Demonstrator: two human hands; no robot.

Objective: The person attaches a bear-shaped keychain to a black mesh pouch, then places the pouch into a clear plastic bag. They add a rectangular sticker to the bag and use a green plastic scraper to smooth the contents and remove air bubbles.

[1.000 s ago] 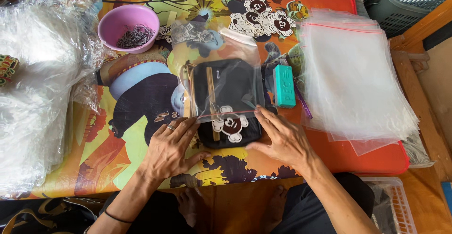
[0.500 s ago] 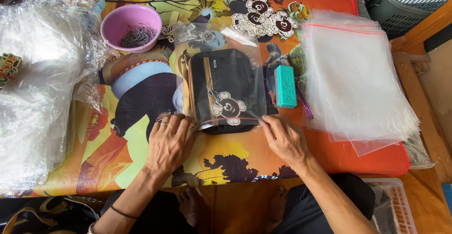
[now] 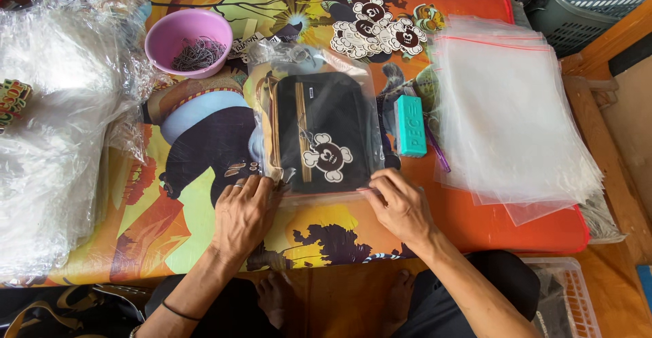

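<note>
On table edge, left hand (image 3: 243,214), right hand (image 3: 401,205) flat, pressing bagged pouch (image 3: 319,131)

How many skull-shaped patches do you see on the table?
4: three patches overlap in a pile at the table's far edge, and one lies on the black pouch inside the clear bag. More may be hidden underneath.

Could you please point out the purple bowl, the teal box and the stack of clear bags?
purple bowl (image 3: 163,36): head view, left inner wall.
teal box (image 3: 410,126): head view, top face.
stack of clear bags (image 3: 509,114): head view, top bag's middle.
</note>
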